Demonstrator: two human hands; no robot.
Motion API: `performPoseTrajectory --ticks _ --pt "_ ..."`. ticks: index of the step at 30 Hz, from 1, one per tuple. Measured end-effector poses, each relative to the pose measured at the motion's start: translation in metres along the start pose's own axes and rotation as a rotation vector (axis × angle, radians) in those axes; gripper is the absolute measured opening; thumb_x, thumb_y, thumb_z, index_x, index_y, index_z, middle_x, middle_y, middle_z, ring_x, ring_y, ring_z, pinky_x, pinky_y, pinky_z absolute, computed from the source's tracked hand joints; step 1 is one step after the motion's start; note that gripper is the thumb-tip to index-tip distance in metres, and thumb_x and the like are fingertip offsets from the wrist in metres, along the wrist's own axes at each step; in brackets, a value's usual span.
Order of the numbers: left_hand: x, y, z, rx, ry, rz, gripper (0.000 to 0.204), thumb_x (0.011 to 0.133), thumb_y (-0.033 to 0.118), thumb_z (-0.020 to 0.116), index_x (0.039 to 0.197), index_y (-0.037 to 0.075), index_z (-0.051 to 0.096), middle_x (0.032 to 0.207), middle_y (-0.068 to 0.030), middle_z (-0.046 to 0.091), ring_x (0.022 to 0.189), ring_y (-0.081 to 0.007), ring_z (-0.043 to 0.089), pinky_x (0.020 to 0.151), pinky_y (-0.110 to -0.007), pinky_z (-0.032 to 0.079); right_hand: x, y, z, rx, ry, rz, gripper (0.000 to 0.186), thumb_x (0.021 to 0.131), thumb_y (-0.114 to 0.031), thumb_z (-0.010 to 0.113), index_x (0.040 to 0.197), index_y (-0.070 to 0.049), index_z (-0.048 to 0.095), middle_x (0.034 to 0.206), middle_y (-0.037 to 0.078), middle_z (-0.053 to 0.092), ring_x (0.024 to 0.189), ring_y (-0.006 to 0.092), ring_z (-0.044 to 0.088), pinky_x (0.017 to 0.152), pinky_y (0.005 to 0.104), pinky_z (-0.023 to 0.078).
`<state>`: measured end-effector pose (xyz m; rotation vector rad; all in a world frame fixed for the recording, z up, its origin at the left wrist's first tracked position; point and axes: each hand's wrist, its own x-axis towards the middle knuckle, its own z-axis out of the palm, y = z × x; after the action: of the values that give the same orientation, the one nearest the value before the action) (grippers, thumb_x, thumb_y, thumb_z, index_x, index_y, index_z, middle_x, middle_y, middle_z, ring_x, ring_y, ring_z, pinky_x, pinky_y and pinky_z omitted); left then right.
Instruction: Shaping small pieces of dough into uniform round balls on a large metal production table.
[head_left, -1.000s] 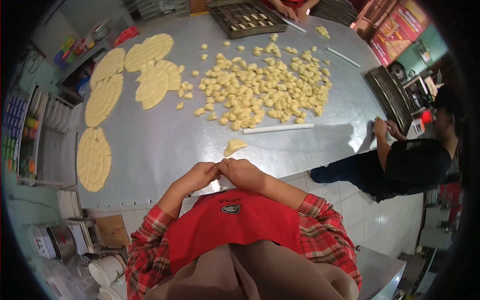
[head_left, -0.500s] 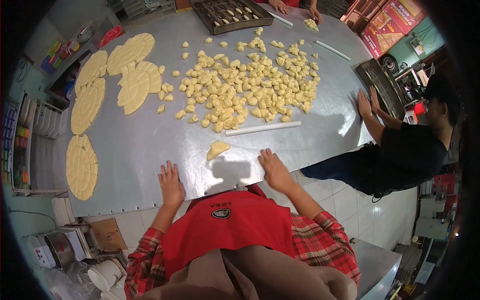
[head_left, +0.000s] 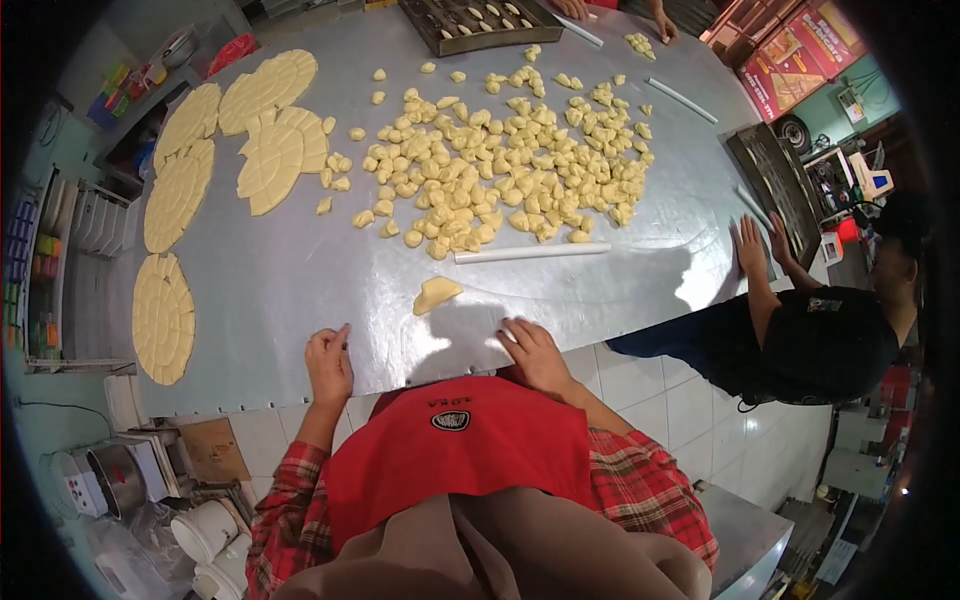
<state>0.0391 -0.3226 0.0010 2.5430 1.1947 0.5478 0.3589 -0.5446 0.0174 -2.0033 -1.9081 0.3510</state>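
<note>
My left hand [head_left: 329, 362] lies flat on the steel table [head_left: 260, 290] near its front edge, fingers apart, holding nothing. My right hand [head_left: 530, 352] rests flat on the same edge, also bare. Between and just beyond them sits one folded piece of pale dough [head_left: 437, 293]. A white rolling stick [head_left: 532, 252] lies across the table past it. Farther out spreads a big heap of several small dough pieces [head_left: 500, 170].
Flat scored dough rounds [head_left: 165, 315] line the table's left side. A dark baking tray [head_left: 470, 20] stands at the far edge. A person in black [head_left: 810, 340] leans on the right edge with both hands. Buckets and a scale [head_left: 150, 490] sit on the floor lower left.
My hands were joined together over the table edge a second ago; they have moved apart and now lie flat on the table. The folded dough piece stays where it was.
</note>
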Motion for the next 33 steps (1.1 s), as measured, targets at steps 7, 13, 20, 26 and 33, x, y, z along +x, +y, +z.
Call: performPoseTrajectory --ticks 7,13,20,26,33 --pt "0.051 0.113 0.032 -1.523 -0.061 -0.575 0.017 0.090 0.001 0.054 0.106 0.002 0.050 0.097 -0.0088 0.058 0.082 -0.0135 0.061 0.073 -0.028 0.054 0.077 -0.045 -0.009 0.618 0.200 0.062 0.046 0.072 0.003 0.056 0.118 -0.006 0.057 0.095 0.013 0.058 0.094 0.0307 0.056 0.085 0.0396 0.045" --pt "0.058 0.108 0.027 -1.458 -0.018 -0.534 0.017 0.093 0.004 0.051 0.110 0.002 0.053 0.099 -0.0061 0.058 0.083 -0.0123 0.060 0.074 -0.029 0.055 0.070 -0.019 -0.016 -0.065 0.203 -0.016 0.051 0.072 -0.003 0.062 0.122 -0.008 0.055 0.124 0.016 0.054 0.117 0.0366 0.047 0.098 0.0467 0.036" --pt "0.051 0.123 0.043 -1.448 -0.411 -0.519 0.016 0.094 0.008 0.052 0.106 0.000 0.057 0.098 -0.0104 0.062 0.090 -0.0167 0.061 0.077 -0.031 0.053 0.090 -0.045 -0.018 0.441 0.128 -0.180 0.044 0.079 -0.003 0.062 0.122 -0.006 0.053 0.111 0.017 0.058 0.100 0.0342 0.057 0.081 0.0363 0.049" --pt "0.076 0.122 0.024 -0.379 -0.007 0.066 0.037 0.078 0.011 0.067 0.113 0.002 0.057 0.108 -0.0136 0.059 0.104 -0.0353 0.054 0.089 -0.040 0.044 0.065 0.025 -0.043 0.503 0.297 0.330 0.026 0.084 -0.004 0.055 0.109 -0.005 0.062 0.108 0.016 0.060 0.098 0.0339 0.056 0.083 0.0395 0.047" --pt "0.087 0.107 0.043 -0.245 -0.173 0.184 0.035 0.075 0.012 0.070 0.107 0.005 0.058 0.103 -0.0120 0.061 0.097 -0.0321 0.057 0.084 -0.042 0.045 0.074 0.005 -0.052 0.214 0.387 0.049 0.039 0.075 -0.002 0.061 0.113 -0.008 0.063 0.129 0.022 0.049 0.114 0.0392 0.049 0.095 0.0445 0.041"
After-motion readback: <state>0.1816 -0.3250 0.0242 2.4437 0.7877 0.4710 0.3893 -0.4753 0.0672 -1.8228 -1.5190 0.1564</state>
